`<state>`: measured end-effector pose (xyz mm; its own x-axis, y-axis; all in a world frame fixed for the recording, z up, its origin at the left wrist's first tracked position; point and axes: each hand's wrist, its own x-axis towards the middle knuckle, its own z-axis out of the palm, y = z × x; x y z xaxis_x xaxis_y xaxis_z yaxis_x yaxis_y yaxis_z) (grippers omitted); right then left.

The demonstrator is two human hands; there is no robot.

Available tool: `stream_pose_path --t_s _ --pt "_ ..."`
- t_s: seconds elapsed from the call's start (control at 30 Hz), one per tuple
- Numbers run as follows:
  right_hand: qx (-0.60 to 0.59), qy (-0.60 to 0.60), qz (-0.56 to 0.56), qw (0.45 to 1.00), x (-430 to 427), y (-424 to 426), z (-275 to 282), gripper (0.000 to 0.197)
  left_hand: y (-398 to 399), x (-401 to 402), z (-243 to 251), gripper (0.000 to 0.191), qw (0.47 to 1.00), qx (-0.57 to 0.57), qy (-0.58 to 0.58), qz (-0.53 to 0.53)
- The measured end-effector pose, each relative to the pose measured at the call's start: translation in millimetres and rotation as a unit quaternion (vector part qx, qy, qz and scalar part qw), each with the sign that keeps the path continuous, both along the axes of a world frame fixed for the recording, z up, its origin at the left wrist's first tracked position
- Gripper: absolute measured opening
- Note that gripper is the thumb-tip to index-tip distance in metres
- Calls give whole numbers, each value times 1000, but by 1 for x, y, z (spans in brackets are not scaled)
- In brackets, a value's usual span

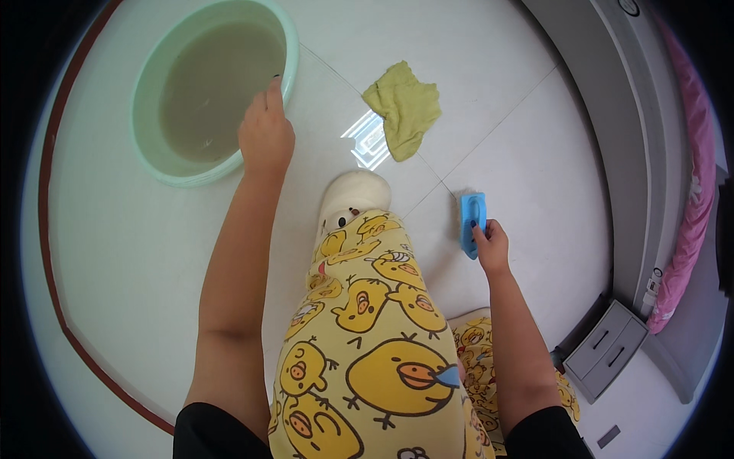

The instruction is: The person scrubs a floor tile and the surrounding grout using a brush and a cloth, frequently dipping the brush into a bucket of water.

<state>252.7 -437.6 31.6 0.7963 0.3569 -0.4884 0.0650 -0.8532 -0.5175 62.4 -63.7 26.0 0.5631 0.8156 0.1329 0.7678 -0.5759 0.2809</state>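
My left hand [266, 129] rests at the near right rim of a pale green plastic basin [291, 63], which holds murky brownish water; its fingers reach over the rim and their grip is partly hidden. In my right hand [492, 244] is a blue plastic scrubbing brush [473, 224], held by its side with the thumb on top, its pale bristles turned left towards the floor tiles. A crumpled yellow-green cloth [404, 109] lies flat on the floor between the basin and the brush.
A cream clog [358, 192] on my foot stands between my hands. A grey bed frame [596, 115] with pink bedding [691, 189] curves along the right, beside a small grey drawer cabinet [606, 350]. Light reflects off the tiles by the cloth.
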Motion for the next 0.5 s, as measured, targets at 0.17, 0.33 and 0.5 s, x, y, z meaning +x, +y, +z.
stream_pose_path --t_s 0.17,0.33,0.5 --pt "15 5 -3 1000 -3 5 -2 18 10 -4 -7 51 1000 -27 2 -6" --pt "26 -1 -15 1000 0 2 -4 17 -3 4 3 50 996 -69 26 -39" --pt "63 -16 -51 997 10 3 1 15 -17 10 7 51 994 -88 27 -59"
